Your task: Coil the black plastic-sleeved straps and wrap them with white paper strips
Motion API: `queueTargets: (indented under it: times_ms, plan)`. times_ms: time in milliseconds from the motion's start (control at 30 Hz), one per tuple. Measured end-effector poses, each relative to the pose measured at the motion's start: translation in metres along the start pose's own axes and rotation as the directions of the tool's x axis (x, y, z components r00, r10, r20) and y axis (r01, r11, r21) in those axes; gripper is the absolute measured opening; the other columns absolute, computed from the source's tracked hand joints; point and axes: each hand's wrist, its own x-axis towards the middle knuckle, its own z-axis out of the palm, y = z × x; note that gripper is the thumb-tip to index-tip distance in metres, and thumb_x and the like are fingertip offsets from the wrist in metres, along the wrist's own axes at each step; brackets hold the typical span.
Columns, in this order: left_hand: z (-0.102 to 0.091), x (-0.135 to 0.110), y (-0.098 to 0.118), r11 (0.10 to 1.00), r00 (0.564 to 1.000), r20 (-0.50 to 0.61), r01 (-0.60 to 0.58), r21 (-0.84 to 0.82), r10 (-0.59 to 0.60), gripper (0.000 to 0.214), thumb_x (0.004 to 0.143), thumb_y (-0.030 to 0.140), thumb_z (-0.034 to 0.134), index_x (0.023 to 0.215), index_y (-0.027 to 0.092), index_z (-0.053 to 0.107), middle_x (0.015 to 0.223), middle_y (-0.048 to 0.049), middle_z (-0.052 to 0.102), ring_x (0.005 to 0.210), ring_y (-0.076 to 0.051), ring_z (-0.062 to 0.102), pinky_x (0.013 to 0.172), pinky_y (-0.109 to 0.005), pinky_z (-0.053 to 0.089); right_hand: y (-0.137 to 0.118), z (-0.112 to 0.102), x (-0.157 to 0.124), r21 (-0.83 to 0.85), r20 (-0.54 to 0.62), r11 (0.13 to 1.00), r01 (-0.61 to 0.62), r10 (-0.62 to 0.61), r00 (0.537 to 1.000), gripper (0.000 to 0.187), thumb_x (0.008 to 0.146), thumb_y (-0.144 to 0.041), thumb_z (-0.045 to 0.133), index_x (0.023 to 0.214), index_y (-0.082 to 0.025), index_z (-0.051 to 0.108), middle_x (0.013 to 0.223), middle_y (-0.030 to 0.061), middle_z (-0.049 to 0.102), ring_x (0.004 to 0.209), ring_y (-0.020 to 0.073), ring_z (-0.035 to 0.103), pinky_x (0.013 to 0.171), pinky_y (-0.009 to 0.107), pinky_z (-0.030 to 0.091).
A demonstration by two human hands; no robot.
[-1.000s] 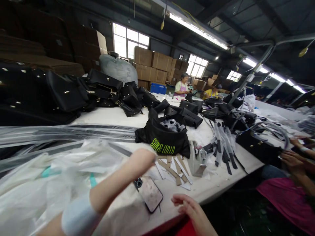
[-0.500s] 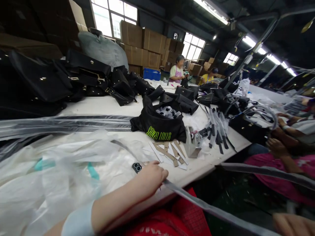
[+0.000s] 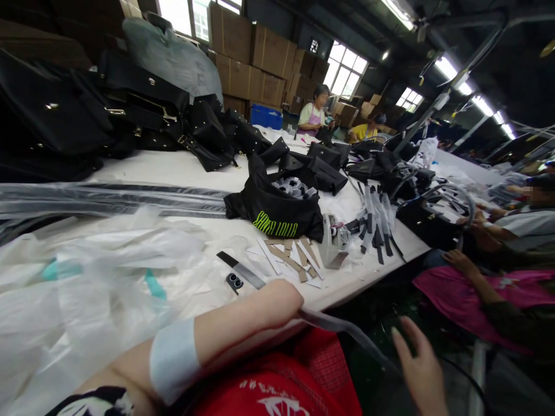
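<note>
My left hand (image 3: 281, 300) rests at the near edge of the white table (image 3: 182, 170), its fingers curled down over a long grey strap (image 3: 243, 269). The strap runs from the tabletop under that hand and droops off the edge toward the lower right. A phone (image 3: 235, 282) lies on the table just left of the hand, mostly covered by my forearm. My right hand (image 3: 418, 370) hovers below table level at the lower right, fingers spread, holding nothing, close to the hanging end of the strap.
A black drawstring bag (image 3: 277, 214) with green lettering sits mid-table, a tape dispenser (image 3: 333, 245) and cut strips beside it. Clear plastic bags (image 3: 99, 277) pile at the left. Black handbags (image 3: 143, 110) line the far side. A seated person's arm (image 3: 468, 271) is at the right.
My left hand pulled the strap back toward the table edge and now pins it there. My right hand let the strap's far end go and rose into view, open. The view tilted down.
</note>
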Motion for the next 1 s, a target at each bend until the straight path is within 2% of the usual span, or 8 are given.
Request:
queueTargets:
  times_ms: [67,100,167,233,467,633,867,1000]
  plan:
    - [-0.002,0.01,0.034,0.984,0.982,0.059,-0.178,-0.024,0.18,0.013,0.08,0.019,0.061,0.077,0.017,0.074,0.069,-0.0094,0.073,0.062,-0.024,0.068,0.056,-0.03,0.049,-0.04,0.033,-0.02,0.266,0.416,0.962,0.056,-0.167,0.894,0.069,0.084,-0.068,0.039,0.126,-0.016,0.056,0.111,0.0162,0.065,0.103,0.0282,0.062,0.088,0.04,0.049]
    - [-0.004,0.013,0.046,0.967,0.964,0.079,-0.25,-0.039,0.252,0.014,0.081,0.017,0.06,0.076,0.018,0.073,0.069,-0.0085,0.073,0.06,-0.022,0.068,0.055,-0.029,0.048,-0.058,0.043,-0.028,0.373,0.609,0.928,0.012,-0.255,0.751,0.064,0.087,-0.065,0.037,0.124,-0.016,0.057,0.105,0.0142,0.068,0.093,0.0245,0.065,0.082,0.036,0.051]
    - [-0.011,0.011,0.056,0.949,0.946,0.096,-0.304,-0.077,0.311,0.015,0.082,0.022,0.059,0.076,0.019,0.073,0.069,-0.0075,0.073,0.059,-0.021,0.067,0.053,-0.027,0.047,-0.079,0.049,-0.035,0.441,0.811,0.891,-0.109,-0.343,0.475,0.056,0.09,-0.06,0.04,0.112,-0.014,0.062,0.081,0.008,0.069,0.067,0.0172,0.062,0.065,0.028,0.05]
    - [-0.02,0.002,0.044,0.957,0.957,0.12,-0.243,-0.156,0.263,0.016,0.079,0.034,0.065,0.08,0.02,0.073,0.069,-0.0075,0.073,0.059,-0.021,0.066,0.051,-0.027,0.045,-0.081,0.038,-0.031,0.403,0.869,0.902,-0.156,-0.324,0.374,0.048,0.088,-0.057,0.05,0.094,-0.012,0.066,0.06,0.0006,0.061,0.05,0.0112,0.052,0.052,0.022,0.042]
    - [-0.018,-0.022,-0.044,0.697,0.908,0.385,0.167,-0.697,0.167,0.017,0.082,0.033,0.055,0.078,0.02,0.066,0.053,0.0021,0.061,0.046,-0.014,0.057,0.048,-0.022,0.043,-0.024,-0.017,0.001,0.166,0.91,0.958,-0.233,-0.058,0.41,0.041,0.085,-0.052,0.057,0.078,-0.012,0.065,0.051,-0.0007,0.057,0.04,0.0078,0.043,0.042,0.02,0.03]
    - [-0.005,-0.015,-0.04,0.622,0.876,0.415,0.187,-0.761,0.244,0.021,0.084,0.037,0.053,0.078,0.02,0.062,0.053,0.0041,0.051,0.04,-0.011,0.049,0.041,-0.02,0.039,-0.035,-0.011,-0.009,0.158,0.951,0.934,-0.321,-0.056,0.306,0.046,0.086,-0.056,0.053,0.082,-0.012,0.064,0.06,0.0019,0.064,0.043,0.0098,0.053,0.043,0.019,0.037]
    - [-0.004,-0.007,-0.031,0.602,0.871,0.42,0.198,-0.774,0.255,0.021,0.084,0.035,0.053,0.074,0.019,0.062,0.051,0.0051,0.045,0.04,-0.009,0.04,0.039,-0.019,0.033,-0.046,0.006,-0.014,0.187,0.931,0.938,-0.291,-0.074,0.357,0.052,0.089,-0.059,0.045,0.071,-0.013,0.061,0.055,0.0018,0.062,0.044,0.0102,0.055,0.045,0.02,0.041]
    - [0.005,-0.009,-0.045,0.504,0.749,0.522,0.292,-0.813,0.408,0.034,0.088,0.042,0.051,0.07,0.017,0.065,0.046,0.0046,0.044,0.037,-0.009,0.04,0.042,-0.021,0.037,-0.036,0.008,-0.011,0.188,0.917,0.941,-0.281,-0.066,0.394,0.052,0.088,-0.059,0.045,0.069,-0.013,0.058,0.052,-0.0008,0.056,0.043,0.0092,0.051,0.044,0.02,0.038]
